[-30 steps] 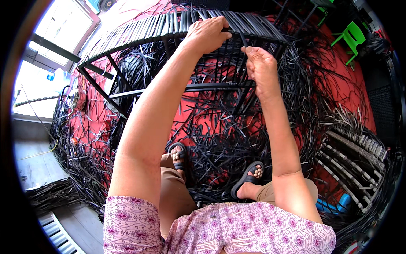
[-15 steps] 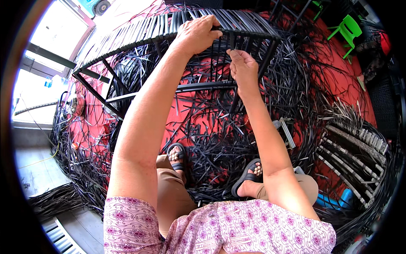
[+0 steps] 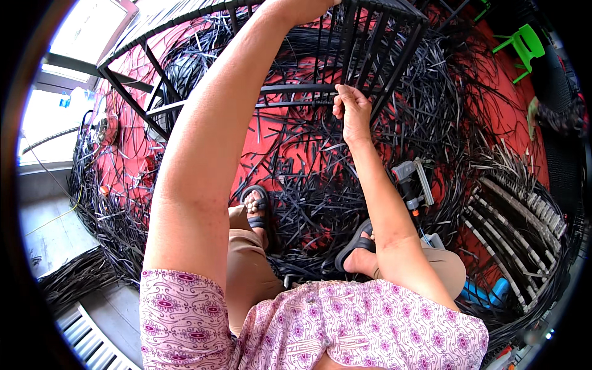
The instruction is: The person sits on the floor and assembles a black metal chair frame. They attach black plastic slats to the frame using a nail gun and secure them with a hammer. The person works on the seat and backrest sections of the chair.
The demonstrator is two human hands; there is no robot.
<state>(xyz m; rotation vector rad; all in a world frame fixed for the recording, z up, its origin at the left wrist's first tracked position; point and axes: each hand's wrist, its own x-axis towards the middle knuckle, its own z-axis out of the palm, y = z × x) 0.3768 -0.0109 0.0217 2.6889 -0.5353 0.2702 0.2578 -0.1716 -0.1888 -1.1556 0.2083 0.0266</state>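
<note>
A black metal furniture frame (image 3: 299,91) with its top wrapped in black strips (image 3: 179,21) stands across the far side. My left hand (image 3: 300,10) is at its top edge; the picture's upper border cuts off most of its fingers, so its grip is hidden. Lower and to the right, my right hand (image 3: 354,114) is closed in a pinch beside the frame's lower bar, thumb against the fingers. It seems to hold a thin black strip, hard to make out against the dark bars. Loose black strips (image 3: 308,191) lie around my sandalled feet.
A grey nail gun (image 3: 407,176) lies right of my right forearm. Farther right is a strip-wrapped rack (image 3: 512,240), with a blue object (image 3: 493,291) near it. A green chair (image 3: 524,49) stands far right. White slats (image 3: 92,345) show at lower left.
The view has tipped down, so the frame sits higher and my left fingers have mostly left the picture. My right hand has moved down from near the frame's top edge to its lower bar.
</note>
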